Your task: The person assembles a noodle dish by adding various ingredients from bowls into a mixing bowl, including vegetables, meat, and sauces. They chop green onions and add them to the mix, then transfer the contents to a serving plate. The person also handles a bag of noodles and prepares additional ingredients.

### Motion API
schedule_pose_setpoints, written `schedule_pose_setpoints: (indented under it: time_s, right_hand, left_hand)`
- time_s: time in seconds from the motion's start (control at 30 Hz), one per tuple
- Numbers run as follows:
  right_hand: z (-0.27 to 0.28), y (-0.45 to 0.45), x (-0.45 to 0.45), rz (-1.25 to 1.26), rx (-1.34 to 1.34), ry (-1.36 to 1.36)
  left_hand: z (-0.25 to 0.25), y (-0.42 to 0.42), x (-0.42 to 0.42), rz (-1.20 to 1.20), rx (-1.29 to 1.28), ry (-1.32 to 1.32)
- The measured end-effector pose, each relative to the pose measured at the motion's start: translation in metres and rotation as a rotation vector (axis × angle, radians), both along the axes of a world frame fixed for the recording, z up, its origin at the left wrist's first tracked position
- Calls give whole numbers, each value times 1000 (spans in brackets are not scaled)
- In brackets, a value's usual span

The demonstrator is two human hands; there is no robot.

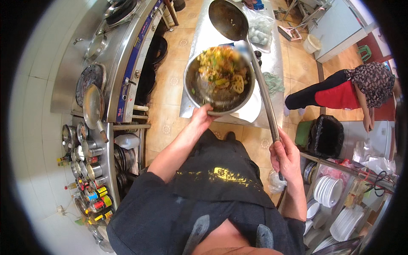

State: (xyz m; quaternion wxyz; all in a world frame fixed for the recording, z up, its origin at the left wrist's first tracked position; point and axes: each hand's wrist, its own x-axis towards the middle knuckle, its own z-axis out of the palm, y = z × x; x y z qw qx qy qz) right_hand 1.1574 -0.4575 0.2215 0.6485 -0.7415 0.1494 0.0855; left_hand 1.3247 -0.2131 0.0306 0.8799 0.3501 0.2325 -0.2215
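Observation:
My left hand (pixel 203 119) grips the near rim of a round stainless steel bowl (pixel 220 106), thumb over the edge. Mixed chopped food (pixel 220 68) fills the bowl's far side, with a lotus root slice (pixel 237 83) among it; some of it is blurred. My right hand (pixel 287 155) is closed around the handle of a long metal ladle (pixel 264 92). The ladle's dark round head (pixel 228 20) lies beyond the bowl and carries a few food bits. Partly hidden under the bowl is a white plate (pixel 253 110) on the steel table (pixel 188 108).
A plastic bag with round items (pixel 259 33) and a green cloth (pixel 273 83) lie on the table's right side. To the left runs a steel stove (pixel 119 60) with a pan (pixel 93 106). At right, a person (pixel 353 86) stands beyond a black-lined bin (pixel 330 135) and plate shelves (pixel 328 191).

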Motion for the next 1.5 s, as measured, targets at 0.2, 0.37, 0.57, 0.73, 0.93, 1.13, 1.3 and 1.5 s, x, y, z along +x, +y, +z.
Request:
schedule_pose_setpoints:
  time_s: [0.2,0.37,0.57,0.73,0.93,1.13,1.3,1.5]
  right_hand:
    - [-25,-7,-4,39,-237,54]
    - [-35,-12,-2,134,-657,-121]
    - [-59,19,-1,16,-281,130]
    - [-55,12,16,-75,856,513]
    - [-71,-7,-12,-121,903,556]
    - [-71,-18,-36,-196,870,560]
    - [-63,-21,-47,-208,813,556]
    - [-65,-22,-56,-229,811,486]
  left_hand:
    - [-15,10,16,-15,-58,143]
    - [40,5,27,-53,73,-38]
    - [41,-42,22,129,170,-370]
    - [4,-63,23,16,131,-67]
    - [-18,-30,13,-158,66,-41]
    - [-24,-22,10,-199,159,-55]
    - [-35,-12,11,-229,192,-57]
    - [-45,0,12,-170,182,36]
